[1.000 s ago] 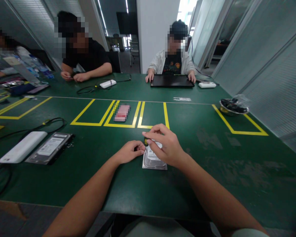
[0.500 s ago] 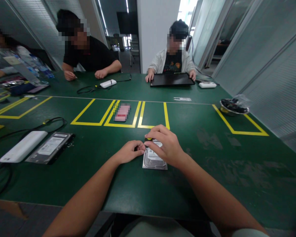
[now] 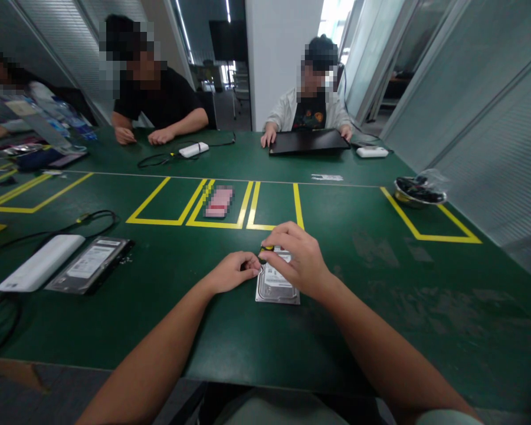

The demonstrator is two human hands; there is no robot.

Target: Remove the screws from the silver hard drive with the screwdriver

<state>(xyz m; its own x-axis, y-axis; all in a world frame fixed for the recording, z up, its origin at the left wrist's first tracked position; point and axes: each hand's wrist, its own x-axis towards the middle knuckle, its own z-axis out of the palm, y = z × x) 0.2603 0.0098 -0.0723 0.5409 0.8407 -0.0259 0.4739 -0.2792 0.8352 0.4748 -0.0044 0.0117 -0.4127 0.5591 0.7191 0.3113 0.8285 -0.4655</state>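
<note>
A silver hard drive (image 3: 278, 293) with a white label lies flat on the green table in front of me. My right hand (image 3: 298, 260) arches over its upper part, thumb and fingers pinched round a short yellow-and-black screwdriver (image 3: 266, 252). Only the handle end shows; its tip is hidden. At the drive's left edge, my left hand (image 3: 236, 271) is closed, fingertips curled together beside the screwdriver. Whether those fingertips grip the drive, the tool or something small cannot be seen.
To my left lie a second hard drive (image 3: 91, 265), a white power bank (image 3: 42, 262) and a black cable (image 3: 101, 213). A phone (image 3: 220, 202) rests within yellow tape. A bowl of dark items (image 3: 420, 192) stands right. Across the table, one person holds a black panel (image 3: 310, 142).
My right fingers have shifted slightly about the screwdriver, and more of its yellow-and-black handle shows. My left hand and the drive stay put. One person opposite has drawn a hand leftward.
</note>
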